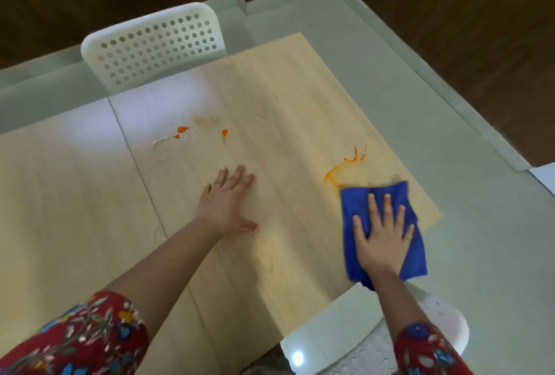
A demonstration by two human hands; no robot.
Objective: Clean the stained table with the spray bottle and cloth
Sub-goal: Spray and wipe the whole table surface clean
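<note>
A light wooden table point(285, 98) carries orange stains. One smeared orange streak with splashes point(345, 167) lies near the right edge, and smaller orange spots point(181, 130) sit further left. My right hand point(383, 233) presses flat with spread fingers on a blue cloth point(354, 203) just below the streak. My left hand point(228, 200) lies flat on the bare tabletop at the middle, fingers straight. No spray bottle is in view.
A white perforated chair point(153, 44) stands at the table's far side. Another white chair point(369, 341) is under the near right corner. Grey floor point(450, 134) lies to the right, with a dark wooden wall beyond.
</note>
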